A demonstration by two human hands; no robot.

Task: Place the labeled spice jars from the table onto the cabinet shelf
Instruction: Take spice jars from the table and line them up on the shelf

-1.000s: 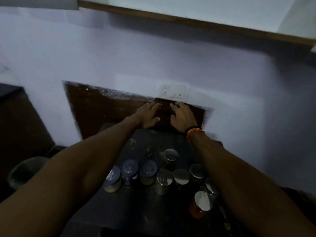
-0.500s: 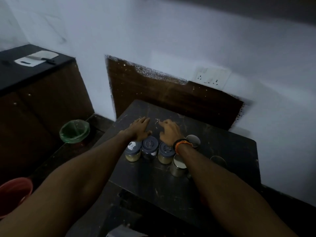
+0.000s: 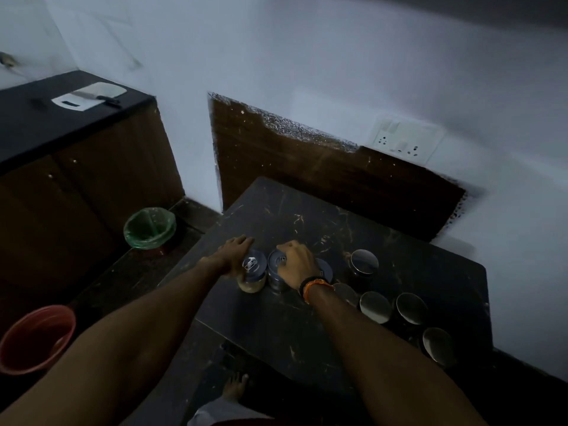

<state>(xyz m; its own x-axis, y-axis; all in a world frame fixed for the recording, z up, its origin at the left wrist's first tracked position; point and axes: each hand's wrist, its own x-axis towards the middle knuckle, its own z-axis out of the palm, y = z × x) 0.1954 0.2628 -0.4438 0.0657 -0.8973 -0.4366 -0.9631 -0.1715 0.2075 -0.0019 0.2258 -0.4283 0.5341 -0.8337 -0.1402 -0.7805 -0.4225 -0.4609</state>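
Three spice jars with labeled grey lids stand in a row near the left of the dark table [image 3: 276, 330]. My left hand [image 3: 234, 253] cups the leftmost jar [image 3: 252, 272], which holds pale powder, from its left side. My right hand [image 3: 295, 262], with an orange band at the wrist, curls over the middle jar [image 3: 274, 267] and hides most of the third labeled jar [image 3: 325, 269]. Several jars with plain steel lids [image 3: 375, 306] stand to the right. The cabinet shelf is out of view.
A green-lined bin [image 3: 150, 227] and a red bucket [image 3: 33, 339] stand on the floor to the left. A black counter [image 3: 37, 127] carries a cutting board with a knife [image 3: 89, 96]. A wall socket [image 3: 402, 138] sits above the table. My bare foot [image 3: 235, 385] shows below.
My head has tilted down and the shelf has left the view. Both hands came back from the wall and the bare table behind the jars and now sit on the labeled jars.
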